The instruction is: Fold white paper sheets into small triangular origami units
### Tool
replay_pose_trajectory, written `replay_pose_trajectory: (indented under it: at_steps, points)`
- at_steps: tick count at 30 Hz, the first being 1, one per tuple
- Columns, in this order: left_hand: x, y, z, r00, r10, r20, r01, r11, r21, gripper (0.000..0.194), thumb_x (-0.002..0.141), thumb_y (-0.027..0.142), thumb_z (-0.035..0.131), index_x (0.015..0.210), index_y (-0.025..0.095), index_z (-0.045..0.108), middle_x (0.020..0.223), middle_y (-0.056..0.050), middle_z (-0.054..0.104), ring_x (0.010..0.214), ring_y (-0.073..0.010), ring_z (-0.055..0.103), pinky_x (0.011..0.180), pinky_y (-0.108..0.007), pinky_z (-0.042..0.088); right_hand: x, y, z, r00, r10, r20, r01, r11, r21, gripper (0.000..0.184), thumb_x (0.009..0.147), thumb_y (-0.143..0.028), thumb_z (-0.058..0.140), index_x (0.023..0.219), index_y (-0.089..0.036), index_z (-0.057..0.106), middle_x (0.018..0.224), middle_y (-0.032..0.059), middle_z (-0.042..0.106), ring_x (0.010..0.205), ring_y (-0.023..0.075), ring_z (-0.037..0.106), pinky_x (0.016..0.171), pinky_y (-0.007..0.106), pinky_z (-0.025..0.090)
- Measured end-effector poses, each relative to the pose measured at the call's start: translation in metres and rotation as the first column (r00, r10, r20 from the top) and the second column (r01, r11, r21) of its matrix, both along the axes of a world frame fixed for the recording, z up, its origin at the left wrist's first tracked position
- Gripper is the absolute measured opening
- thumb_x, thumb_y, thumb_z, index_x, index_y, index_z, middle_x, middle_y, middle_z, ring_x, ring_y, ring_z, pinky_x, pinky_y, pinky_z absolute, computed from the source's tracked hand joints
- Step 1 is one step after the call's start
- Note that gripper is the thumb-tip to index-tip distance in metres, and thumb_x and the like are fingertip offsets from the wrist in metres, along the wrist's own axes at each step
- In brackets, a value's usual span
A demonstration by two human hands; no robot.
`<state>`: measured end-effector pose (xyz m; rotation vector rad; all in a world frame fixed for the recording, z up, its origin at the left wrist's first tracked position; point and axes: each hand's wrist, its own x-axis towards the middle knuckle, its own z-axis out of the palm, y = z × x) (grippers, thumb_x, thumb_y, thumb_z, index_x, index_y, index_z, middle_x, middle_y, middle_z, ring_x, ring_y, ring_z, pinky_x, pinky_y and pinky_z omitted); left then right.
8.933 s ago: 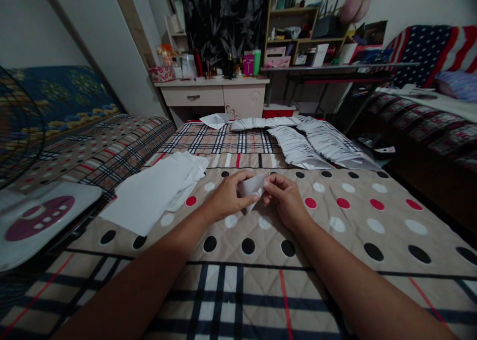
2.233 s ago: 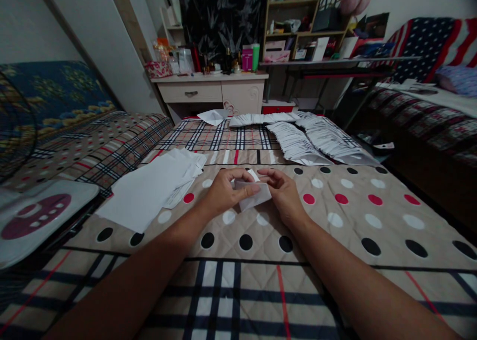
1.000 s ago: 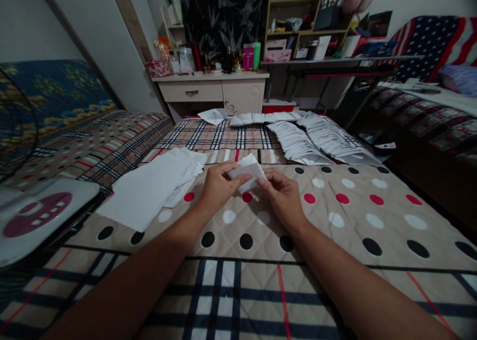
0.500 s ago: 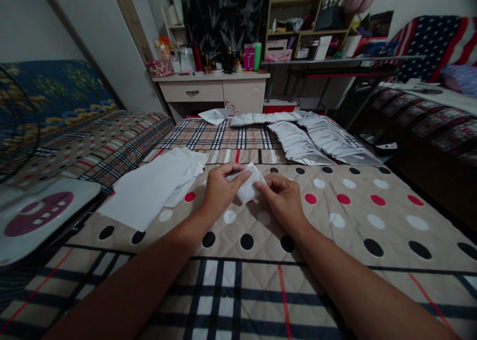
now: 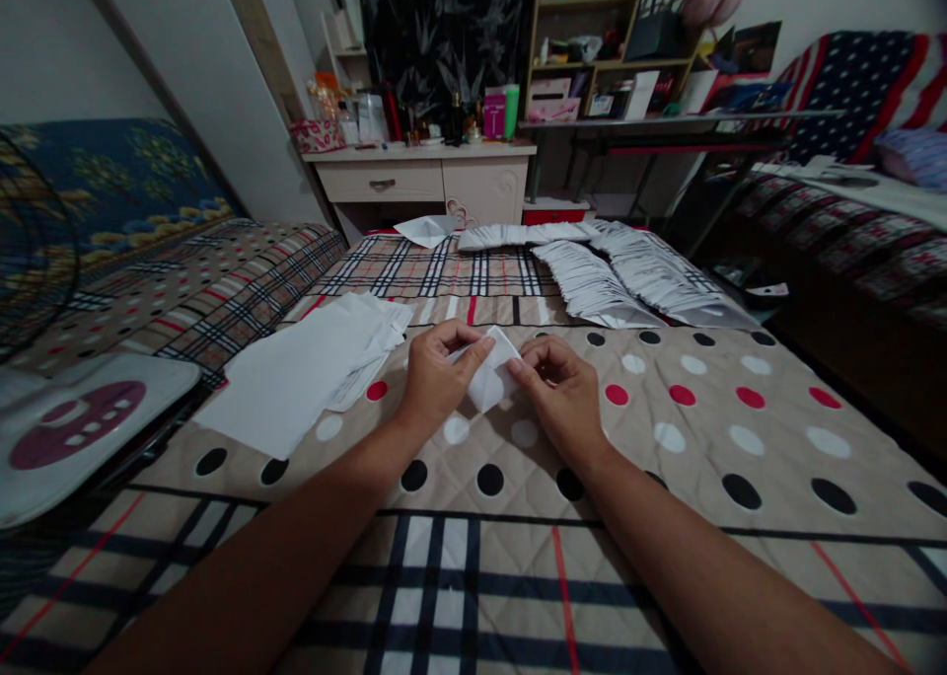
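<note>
A small folded white paper (image 5: 488, 381) is held up between my two hands, a little above the spotted quilt. My left hand (image 5: 438, 371) pinches its left side, thumb on the near face and fingers behind. My right hand (image 5: 558, 384) grips the right corner between thumb and curled forefinger. To the left of my left hand lies a pile of flat white sheets (image 5: 292, 374), the lower ones showing print. Rows of folded white papers (image 5: 592, 285) stand packed together beyond my right hand.
A lone folded paper (image 5: 427, 229) and another packed row (image 5: 518, 235) lie at the quilt's far edge. A white board with a purple print (image 5: 159, 379) sits at the left. Behind stand a cream dresser (image 5: 392, 184) and a desk with shelves (image 5: 577, 63).
The folded paper has turned slightly in my hands and its creased near face shows differently. My right hand has shifted a little, its fingers slightly looser. The piles are unchanged.
</note>
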<state>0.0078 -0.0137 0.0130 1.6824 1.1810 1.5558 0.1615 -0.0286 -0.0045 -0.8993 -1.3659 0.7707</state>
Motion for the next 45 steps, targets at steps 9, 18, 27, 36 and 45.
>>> replay_pose_trajectory:
  at_steps: [9, 18, 27, 36, 45]
  points:
    - [0.005, -0.008, 0.002, 0.995, -0.007, -0.098, 0.007, 1.000, -0.005, 0.013, 0.077, 0.028, 0.070, 0.071, 0.017, 0.065, 0.071, -0.001, 0.068, 0.067, -0.0133, 0.062, 0.065, -0.024, 0.049, -0.002, -0.003, 0.002, 0.997, 0.071, -0.044, -0.076, 0.987, -0.140, 0.021, 0.075, -0.035, 0.074, 0.085, -0.020, 0.065, 0.075, 0.0003, 0.064, 0.064, 0.0137, 0.056, 0.058, 0.026, 0.045]
    - [0.007, -0.008, 0.002, 0.994, -0.008, -0.112, 0.007, 1.000, -0.012, 0.014, 0.075, 0.025, 0.071, 0.067, 0.017, 0.062, 0.066, 0.001, 0.066, 0.063, -0.0119, 0.059, 0.061, -0.023, 0.047, -0.003, -0.003, 0.001, 0.976, 0.146, -0.160, -0.176, 0.965, -0.194, 0.021, 0.072, -0.036, 0.077, 0.074, -0.019, 0.065, 0.068, -0.0008, 0.064, 0.060, 0.0123, 0.055, 0.054, 0.024, 0.043]
    - [0.005, -0.007, 0.001, 0.990, -0.086, -0.116, 0.079, 0.995, -0.063, 0.017, 0.076, 0.028, 0.070, 0.069, 0.017, 0.061, 0.069, 0.000, 0.065, 0.065, -0.0123, 0.059, 0.062, -0.023, 0.047, 0.001, -0.003, 0.004, 0.962, 0.186, -0.200, -0.233, 0.941, -0.244, 0.027, 0.074, -0.041, 0.074, 0.069, -0.019, 0.059, 0.061, -0.0026, 0.056, 0.054, 0.0103, 0.047, 0.049, 0.022, 0.036]
    - [0.009, -0.006, -0.002, 0.974, -0.188, 0.128, 0.216, 0.942, -0.258, 0.040, 0.073, 0.036, 0.074, 0.104, 0.019, 0.055, 0.069, 0.003, 0.062, 0.059, -0.0111, 0.059, 0.055, -0.021, 0.044, 0.003, 0.001, 0.000, 0.994, 0.012, -0.112, -0.031, 0.986, -0.165, 0.024, 0.073, -0.038, 0.074, 0.064, -0.019, 0.061, 0.059, -0.0018, 0.057, 0.055, 0.0116, 0.048, 0.050, 0.024, 0.038]
    - [0.008, -0.004, -0.008, 0.869, -0.304, 0.391, 0.477, 0.726, -0.496, 0.058, 0.059, 0.029, 0.086, 0.109, 0.013, 0.061, 0.096, -0.009, 0.072, 0.077, -0.0166, 0.068, 0.070, -0.027, 0.052, 0.009, 0.003, -0.004, 0.973, -0.202, -0.107, 0.194, 0.978, -0.082, 0.019, 0.077, -0.034, 0.071, 0.069, -0.019, 0.063, 0.063, -0.0018, 0.058, 0.058, 0.0122, 0.049, 0.053, 0.025, 0.039]
